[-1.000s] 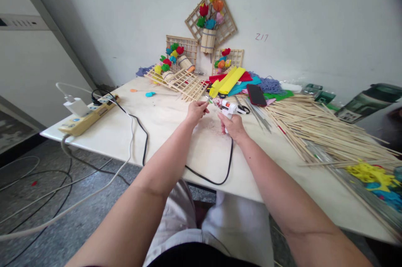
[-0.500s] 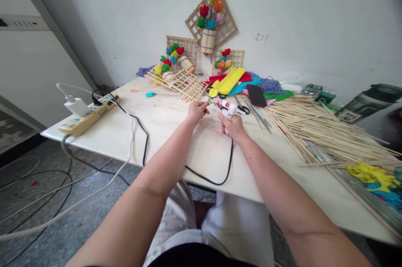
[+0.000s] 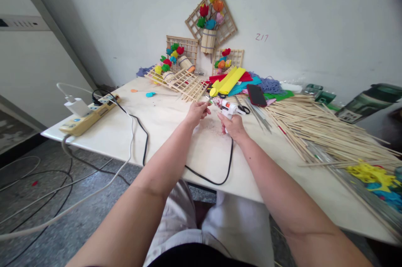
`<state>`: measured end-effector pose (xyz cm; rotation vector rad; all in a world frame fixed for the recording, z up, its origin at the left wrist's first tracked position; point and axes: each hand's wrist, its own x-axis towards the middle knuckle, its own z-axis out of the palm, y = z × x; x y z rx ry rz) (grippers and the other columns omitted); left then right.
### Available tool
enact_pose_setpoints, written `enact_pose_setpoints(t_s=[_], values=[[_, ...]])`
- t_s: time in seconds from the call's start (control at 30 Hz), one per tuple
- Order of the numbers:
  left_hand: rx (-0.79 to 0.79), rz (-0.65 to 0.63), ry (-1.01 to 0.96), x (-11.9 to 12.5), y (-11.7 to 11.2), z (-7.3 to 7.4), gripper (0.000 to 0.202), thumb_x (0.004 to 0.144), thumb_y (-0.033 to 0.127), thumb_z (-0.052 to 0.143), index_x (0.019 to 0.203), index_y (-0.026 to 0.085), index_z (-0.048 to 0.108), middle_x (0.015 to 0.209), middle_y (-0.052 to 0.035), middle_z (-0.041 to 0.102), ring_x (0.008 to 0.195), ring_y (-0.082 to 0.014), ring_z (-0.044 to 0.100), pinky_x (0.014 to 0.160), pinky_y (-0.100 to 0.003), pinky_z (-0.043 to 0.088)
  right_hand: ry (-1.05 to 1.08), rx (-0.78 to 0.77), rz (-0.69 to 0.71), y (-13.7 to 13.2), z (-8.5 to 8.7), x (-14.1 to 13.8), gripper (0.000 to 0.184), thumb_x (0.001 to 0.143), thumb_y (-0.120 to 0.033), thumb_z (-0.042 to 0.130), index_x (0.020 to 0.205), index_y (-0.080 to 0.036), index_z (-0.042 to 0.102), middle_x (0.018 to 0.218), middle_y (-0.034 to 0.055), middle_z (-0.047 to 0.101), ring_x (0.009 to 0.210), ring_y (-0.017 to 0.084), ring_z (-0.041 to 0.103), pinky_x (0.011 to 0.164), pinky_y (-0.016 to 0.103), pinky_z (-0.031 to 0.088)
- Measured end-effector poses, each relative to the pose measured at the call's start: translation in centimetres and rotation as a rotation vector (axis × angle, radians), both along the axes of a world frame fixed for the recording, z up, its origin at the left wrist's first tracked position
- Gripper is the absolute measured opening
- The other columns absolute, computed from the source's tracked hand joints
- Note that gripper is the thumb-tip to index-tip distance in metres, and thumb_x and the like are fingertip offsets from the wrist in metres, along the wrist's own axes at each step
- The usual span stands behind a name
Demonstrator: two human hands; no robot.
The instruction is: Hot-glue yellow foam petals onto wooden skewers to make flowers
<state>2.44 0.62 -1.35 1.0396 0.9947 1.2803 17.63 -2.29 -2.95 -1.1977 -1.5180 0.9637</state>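
Note:
Wrapped round the handle of a white hot glue gun is my right hand. The gun's speckled front end points left, toward my left fingertips. My left hand is closed in a pinch on what looks like the thin stem of a small yellow round piece. That yellow piece stands just above the gun's nozzle; whether the two touch I cannot tell. Black-handled scissors lie behind the gun. A blue round piece and an orange one lie on thin stems to the left.
Lattice panels with bright flowers are at the wall. Folded yellow cloth and a phone lie behind my hands. Wooden sticks cover the right side. A power strip with cords sits left; the gun's black cord loops near me.
The yellow piece has tilted very slightly at my left fingertips. Both hands and the glue gun stay almost in place.

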Motion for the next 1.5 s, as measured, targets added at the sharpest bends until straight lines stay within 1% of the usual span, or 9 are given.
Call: enact_pose_setpoints(t_s=[0.1,0.2,0.37,0.6,0.7,0.87,1.13,1.37,1.5], values=[[0.000,-0.016,-0.028,-0.04,0.02,-0.06,0.015,0.089,0.019,0.046,0.079,0.011,0.054,0.046,0.0018,0.053,0.030,-0.0014,0.027,0.036,-0.016,0.013,0.028,0.003,0.000,-0.17,0.20,-0.10,0.036,0.070,-0.049,0.062,0.058,-0.018,0.049,0.038,-0.0049,0.045,0.030,0.009,0.044,0.030,0.022,0.039],[0.006,-0.025,-0.047,-0.13,0.08,-0.11,0.014,0.089,0.018,0.045,0.078,0.012,0.052,0.046,0.0018,0.053,0.030,-0.0015,0.027,0.036,-0.016,0.012,0.062,-0.020,-0.011,-0.42,0.53,-0.24,0.035,0.069,-0.049,0.063,0.062,-0.017,0.050,0.042,-0.0054,0.047,0.030,0.009,0.044,0.029,0.021,0.038],[0.011,-0.008,-0.036,-0.24,0.18,-0.19,0.015,0.089,0.018,0.044,0.077,0.012,0.051,0.046,0.0017,0.053,0.031,-0.0017,0.028,0.036,-0.016,0.012,0.065,-0.020,-0.009,-0.82,1.00,-0.36,0.036,0.070,-0.050,0.062,0.065,-0.016,0.052,0.046,-0.0042,0.050,0.030,0.007,0.044,0.028,0.020,0.037],[-0.012,-0.006,-0.033,-0.20,0.25,-0.25,0.016,0.088,0.023,0.048,0.076,0.013,0.051,0.048,0.0018,0.053,0.031,-0.0009,0.027,0.036,-0.016,0.012,0.028,0.019,-0.006,-0.55,0.57,-0.21,0.037,0.072,-0.052,0.060,0.068,-0.016,0.053,0.048,-0.0037,0.052,0.030,0.007,0.044,0.029,0.020,0.038],[-0.014,-0.012,-0.036,-0.23,0.20,-0.24,0.016,0.088,0.023,0.048,0.076,0.013,0.051,0.049,0.0021,0.053,0.032,-0.0007,0.027,0.036,-0.016,0.012,0.025,0.026,-0.010,-0.39,0.36,-0.16,0.038,0.072,-0.053,0.060,0.069,-0.016,0.053,0.050,-0.0033,0.053,0.030,0.008,0.044,0.028,0.021,0.037],[-0.017,-0.030,-0.046,-0.31,0.13,-0.22,0.015,0.088,0.021,0.046,0.076,0.013,0.051,0.049,0.0025,0.052,0.032,-0.0005,0.026,0.036,-0.016,0.011,0.006,0.028,-0.015,-0.41,0.45,-0.15,0.037,0.073,-0.051,0.059,0.066,-0.016,0.052,0.048,-0.0036,0.050,0.030,0.008,0.044,0.028,0.020,0.037],[-0.020,-0.051,-0.057,-0.37,0.20,-0.29,0.015,0.089,0.019,0.044,0.076,0.013,0.050,0.049,0.0027,0.051,0.031,-0.0005,0.026,0.035,-0.016,0.011,0.007,0.009,-0.033,-0.29,0.38,-0.22,0.036,0.072,-0.051,0.061,0.068,-0.016,0.051,0.046,-0.0048,0.049,0.030,0.008,0.045,0.028,0.020,0.038],[-0.051,-0.050,-0.093,-0.37,-0.16,0.19,0.015,0.089,0.018,0.044,0.078,0.012,0.051,0.050,0.0024,0.051,0.031,0.0000,0.025,0.035,-0.015,0.010,-0.001,0.007,-0.031,-0.51,0.66,-0.24,0.038,0.069,-0.052,0.063,0.062,-0.018,0.050,0.041,-0.0051,0.046,0.029,0.009,0.044,0.029,0.021,0.039],[-0.077,-0.048,-0.119,-0.39,-0.31,0.37,0.013,0.088,0.019,0.047,0.078,0.012,0.052,0.050,0.0025,0.050,0.032,0.0004,0.025,0.035,-0.014,0.011,-0.013,0.019,-0.023,-0.51,0.64,-0.15,0.037,0.071,-0.052,0.061,0.060,-0.018,0.050,0.037,-0.0050,0.045,0.029,0.010,0.043,0.030,0.022,0.040]])
